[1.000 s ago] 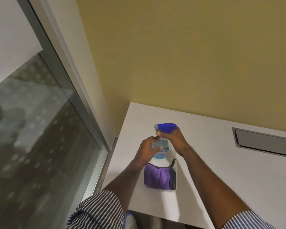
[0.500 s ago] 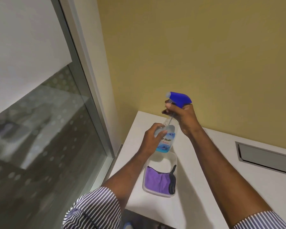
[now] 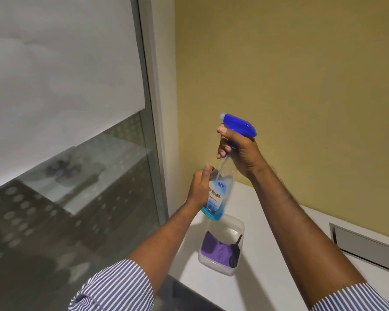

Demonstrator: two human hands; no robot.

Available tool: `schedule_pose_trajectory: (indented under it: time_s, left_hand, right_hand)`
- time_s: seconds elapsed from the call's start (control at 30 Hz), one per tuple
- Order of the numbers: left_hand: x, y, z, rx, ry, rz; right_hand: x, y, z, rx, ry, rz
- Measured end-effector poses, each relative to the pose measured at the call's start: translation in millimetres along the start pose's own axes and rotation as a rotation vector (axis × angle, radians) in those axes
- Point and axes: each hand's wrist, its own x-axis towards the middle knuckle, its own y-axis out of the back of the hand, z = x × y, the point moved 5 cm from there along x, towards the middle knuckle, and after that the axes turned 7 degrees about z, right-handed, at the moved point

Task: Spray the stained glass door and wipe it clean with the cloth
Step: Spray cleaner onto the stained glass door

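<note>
Blue spray head (image 3: 239,125), pale-blue liquid in clear bottle (image 3: 218,194), purple cloth (image 3: 216,251), white worktop (image 3: 267,232), mustard-yellow wall (image 3: 301,75), blue-white striped sleeves (image 3: 115,288).

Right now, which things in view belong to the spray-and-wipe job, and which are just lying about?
Part of the job:
spray bottle, held by the right hand at the trigger and the left hand at the body
glass door
purple cloth in the clear tub

Lying about:
dark item beside the cloth
metal flap in the counter
</note>
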Motion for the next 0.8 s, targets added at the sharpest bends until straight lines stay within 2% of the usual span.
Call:
schedule_pose_trajectory:
  time_s: [0.17, 0.33, 0.53, 0.8]
  left_hand:
    - [-34, 33, 43, 0.038, -0.103, 0.123]
    - [-62, 78, 73, -0.051, -0.23, 0.317]
    - [-100, 146, 96, -0.223, -0.191, 0.523]
    - [-174, 269, 118, -0.315, -0.207, 0.731]
  right_hand:
    - [-26, -40, -37, -0.011, 0.051, -0.01]
    - [-53, -99, -69, -0.024, 0.118, -0.117]
    - [-87, -181, -94, 0.008, 0.187, -0.297]
    - [-143, -300, -92, 0.096, 0.127, -0.513]
